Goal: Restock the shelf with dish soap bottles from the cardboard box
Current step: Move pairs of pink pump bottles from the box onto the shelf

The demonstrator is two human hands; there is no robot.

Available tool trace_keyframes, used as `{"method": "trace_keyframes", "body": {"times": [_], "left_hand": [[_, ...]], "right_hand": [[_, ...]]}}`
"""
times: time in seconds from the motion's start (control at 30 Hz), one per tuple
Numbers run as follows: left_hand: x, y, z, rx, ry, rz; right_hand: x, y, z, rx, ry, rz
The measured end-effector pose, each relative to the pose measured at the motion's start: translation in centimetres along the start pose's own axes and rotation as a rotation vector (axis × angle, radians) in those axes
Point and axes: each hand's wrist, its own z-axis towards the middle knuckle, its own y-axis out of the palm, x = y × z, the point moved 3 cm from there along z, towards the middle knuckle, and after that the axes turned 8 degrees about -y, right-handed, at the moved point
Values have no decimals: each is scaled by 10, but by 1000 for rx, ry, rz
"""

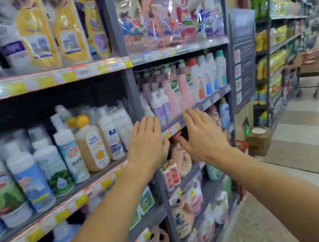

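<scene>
Both my arms reach forward at a grey store shelf (pixel 178 125) packed with bottles. My left hand (pixel 147 142) is flat with fingers apart, in front of the shelf's upright post, holding nothing. Just to its right, my right hand (pixel 201 134) is also spread and empty, over the shelf edge with its price tags. Behind the hands stand lilac and pink bottles (pixel 164 103). An amber bottle with a yellow cap (pixel 92 145) stands on the shelf to the left among white and blue bottles. A cardboard box (pixel 259 140) sits on the floor at the shelf's far end.
Bagged refills (pixel 36 31) fill the top shelf. Lower shelves hold pink and orange jugs (pixel 180 159). The tiled aisle (pixel 308 148) runs to the right, with another shelving row (pixel 276 61), a trolley (pixel 311 68) and a person in the distance.
</scene>
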Motion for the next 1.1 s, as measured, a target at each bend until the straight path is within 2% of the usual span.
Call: {"method": "trace_keyframes", "body": {"times": [0.13,0.27,0.37,0.67,0.87,1.03,1.1], "left_hand": [[112,9,51,-95,117,-146],[221,22,102,-34,236,-248],[297,33,130,-11,310,-302],[462,74,211,-6,374,-391],[546,141,284,-49,394,-383],[636,224,359,-55,436,-420],[669,258,392,-114,443,-431]], "right_hand": [[106,-18,-39,-37,168,-112],[209,-39,-69,-3,246,-217],[284,-48,-91,-108,306,-273],[454,-63,-135,-106,429,-330],[565,-34,-120,-141,514,-337],[685,27,-99,-188,556,-384],[735,52,-84,-224,584,-366]]}}
